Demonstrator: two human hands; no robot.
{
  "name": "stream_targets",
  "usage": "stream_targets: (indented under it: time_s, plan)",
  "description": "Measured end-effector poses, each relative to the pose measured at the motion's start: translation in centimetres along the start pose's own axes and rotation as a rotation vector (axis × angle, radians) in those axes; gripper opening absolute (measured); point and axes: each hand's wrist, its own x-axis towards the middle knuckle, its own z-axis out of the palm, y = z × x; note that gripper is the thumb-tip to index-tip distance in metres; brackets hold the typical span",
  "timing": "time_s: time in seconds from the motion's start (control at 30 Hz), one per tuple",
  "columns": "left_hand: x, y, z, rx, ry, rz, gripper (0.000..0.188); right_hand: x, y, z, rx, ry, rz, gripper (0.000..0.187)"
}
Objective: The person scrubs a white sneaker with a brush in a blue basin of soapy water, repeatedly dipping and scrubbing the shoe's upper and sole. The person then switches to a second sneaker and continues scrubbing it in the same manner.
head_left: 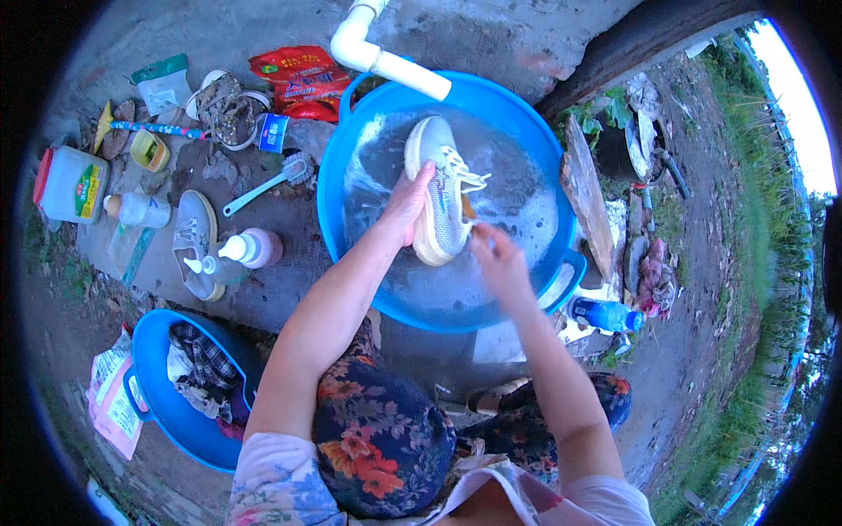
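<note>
Our left hand [411, 204] grips the shoe [445, 200] over soapy water [513, 158]; whether our blurred right hand [502, 265] holds anything, we cannot tell. Wetness could make it slip.

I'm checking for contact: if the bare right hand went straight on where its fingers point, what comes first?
The right hand would probably meet the grey mesh sneaker with white laces; depth is unclear, and they may be touching.

The grey ground [294, 294] bears a blue basin [421, 319], shoe [191, 230] and brush [260, 190].
</note>
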Motion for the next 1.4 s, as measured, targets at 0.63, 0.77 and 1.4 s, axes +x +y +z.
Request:
stream_targets:
  time_s: [0.63, 0.77, 1.4]
  plan:
    - [0.8, 0.2, -1.2, -0.1, 0.007, -0.134, 0.06, 0.4, -2.7, 0.9, 0.097, 0.033, -0.021, 0.027]
    - [1.0, -1.5, -0.2, 0.078, -0.016, -0.028, 0.054, 4.7, -4.2, 0.2, -0.188, 0.064, 0.151, 0.027]
    - [0.9, -0.5, -0.4, -0.035, -0.108, -0.075, 0.062, 1.4, -3.6, -2.0, -0.207, 0.0, -0.122, 0.035]
